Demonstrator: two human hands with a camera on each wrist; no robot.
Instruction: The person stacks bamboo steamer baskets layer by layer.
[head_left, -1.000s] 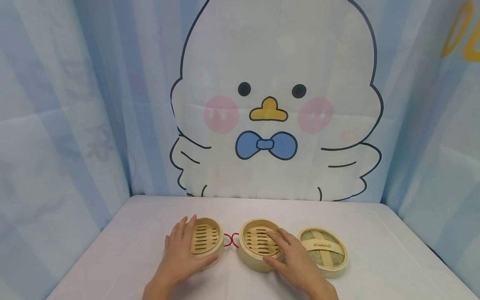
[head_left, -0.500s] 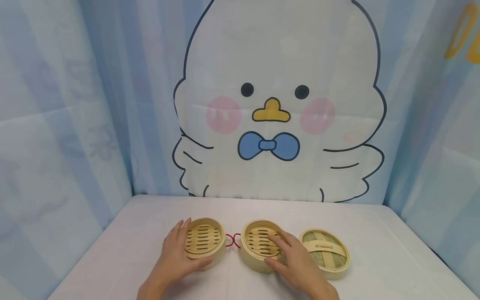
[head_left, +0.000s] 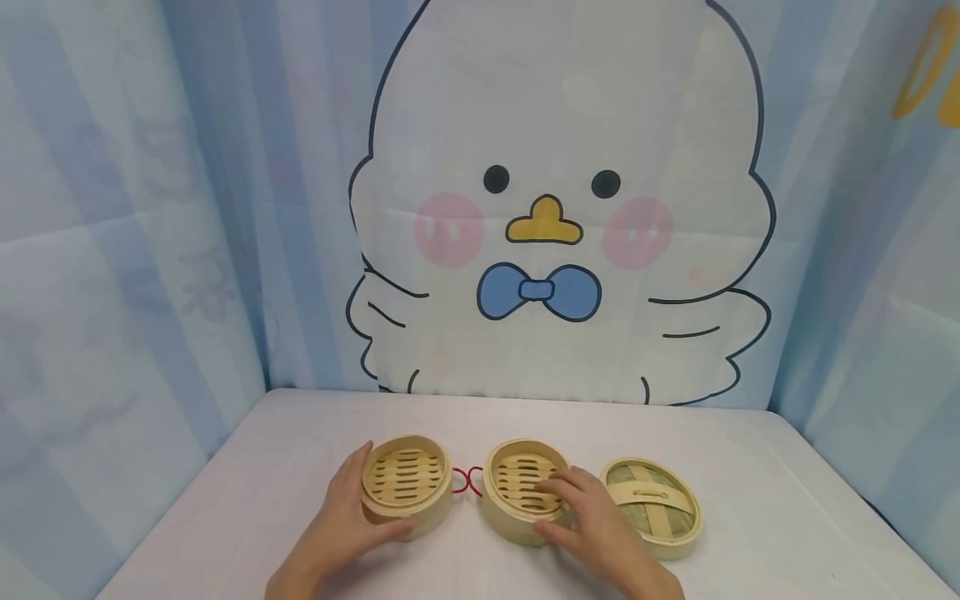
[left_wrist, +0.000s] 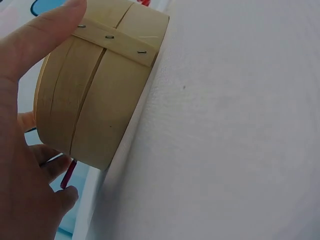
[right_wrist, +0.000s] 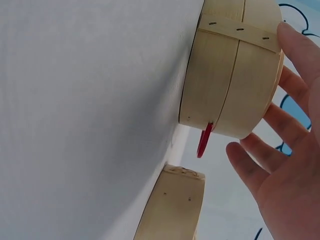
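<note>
In the head view a round bamboo steamer basket with a slatted base stands upright at the left. My left hand curves loosely about its left side, thumb near the front wall. To the right is a second steamer basket. My right hand lies over its right rim, fingers spread over the opening and thumb by the front wall. In the right wrist view gaps show between those fingers. Red loops stick out between the two baskets. A woven bamboo lid lies beyond the right hand.
All of it rests on a table covered in white cloth. Behind hangs a light-blue curtain printed with a white cartoon bird and a blue bow tie. Curtains also flank both sides of the table.
My left hand has drawn left and down, its fingers coming off the basket's opening to its side. My right fingers have slid slightly toward me. The baskets and lid stay put.
</note>
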